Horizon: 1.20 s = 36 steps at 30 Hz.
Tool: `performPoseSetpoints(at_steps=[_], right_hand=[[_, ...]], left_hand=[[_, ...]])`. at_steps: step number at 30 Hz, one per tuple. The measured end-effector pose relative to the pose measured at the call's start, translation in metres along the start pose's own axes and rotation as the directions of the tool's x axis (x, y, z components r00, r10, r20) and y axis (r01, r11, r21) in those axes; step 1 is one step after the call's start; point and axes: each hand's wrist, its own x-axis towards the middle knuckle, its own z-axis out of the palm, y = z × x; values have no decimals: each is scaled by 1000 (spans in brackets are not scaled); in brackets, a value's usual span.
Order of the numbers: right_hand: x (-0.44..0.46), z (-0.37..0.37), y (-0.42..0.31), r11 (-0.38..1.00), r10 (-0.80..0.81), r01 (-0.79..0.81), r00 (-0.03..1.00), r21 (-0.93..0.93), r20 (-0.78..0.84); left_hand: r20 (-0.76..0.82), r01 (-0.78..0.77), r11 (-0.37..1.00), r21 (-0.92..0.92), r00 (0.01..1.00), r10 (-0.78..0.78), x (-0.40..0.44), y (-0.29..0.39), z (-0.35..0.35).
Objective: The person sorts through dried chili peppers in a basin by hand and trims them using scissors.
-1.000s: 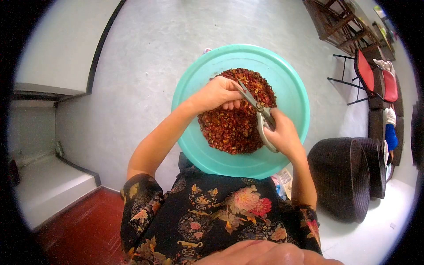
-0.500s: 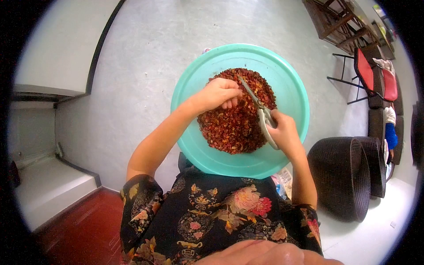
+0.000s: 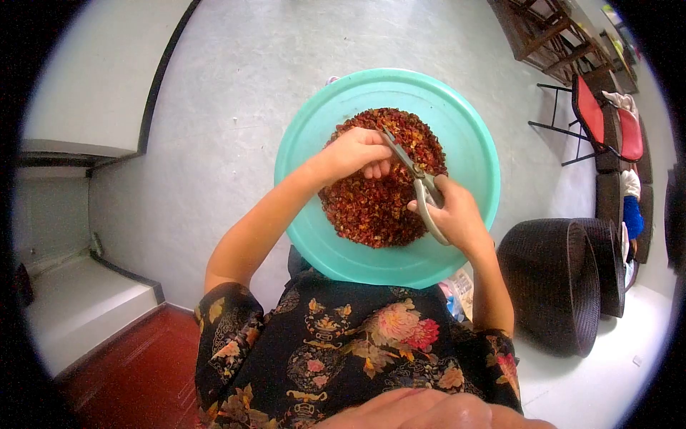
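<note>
Scissors (image 3: pixel 418 173) over the heap of dried red pieces (image 3: pixel 375 207), handles toward the basin's right edge, blades angled at the far one! The right hand (image 3: pixel 457 214) is wrapped round the handles; the left hand (image 3: pixel 359 152) is curled into a pinch at the blades, any piece in it too small to tell. This looks like the snipping step, and the next cut calls for fingertips clear of the steel. Underneath, the heap sits mid-basin (image 3: pixel 475 143), well inside the rim.

Scissors (image 3: pixel 417 174) slanting above reddish bits (image 3: pixel 368 214), perhaps chilli.
</note>
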Motion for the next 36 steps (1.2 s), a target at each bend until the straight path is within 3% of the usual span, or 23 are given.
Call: performPoseSetpoints(at_steps=[6, 8, 9, 11, 15, 17, 21, 23, 29, 33, 36], right_hand=[[2, 1, 7, 999, 14, -17, 999, 42, 51], [2, 4, 12, 998, -20, 22, 999, 50, -31], [2, 3, 11, 998, -19, 20, 999, 52, -31], [2, 0, 9, 996, -36, 47, 989, 71, -140], [5, 5, 22, 952, -46, 123, 962, 280, -268], [2, 4, 21, 803, 90, 56, 973, 593, -214], [3, 13, 44, 865, 110, 22, 966, 502, -233], [4, 21, 54, 870, 90, 46, 964, 490, -252], [4, 24, 63, 867, 113, 43, 954, 497, -279], [11, 35, 77, 894, 65, 87, 946, 439, -319], [11, 33, 73, 898, 31, 115, 946, 425, -322]], left_hand=[[-58, 3, 995, 104, 998, 3, -2, 0, 3], [-236, -27, 834, 552, 954, 187, -3, 2, 7], [-235, -26, 833, 552, 954, 186, -2, -1, 10], [-209, -168, 456, 874, 716, 666, 0, -8, 15], [-225, -140, 512, 848, 779, 585, 7, -2, 20], [-62, -259, 400, 879, 771, 634, 14, 1, 19], [54, -225, 250, 942, 836, 547, 21, 14, 30], [143, -207, 129, 970, 910, 389, 24, 13, 37], [331, -309, -128, 943, 913, 239, 32, -11, 49], [339, -312, -140, 940, 904, 261, 43, -18, 54], [306, -298, -75, 952, 942, 139, 38, -11, 51]])
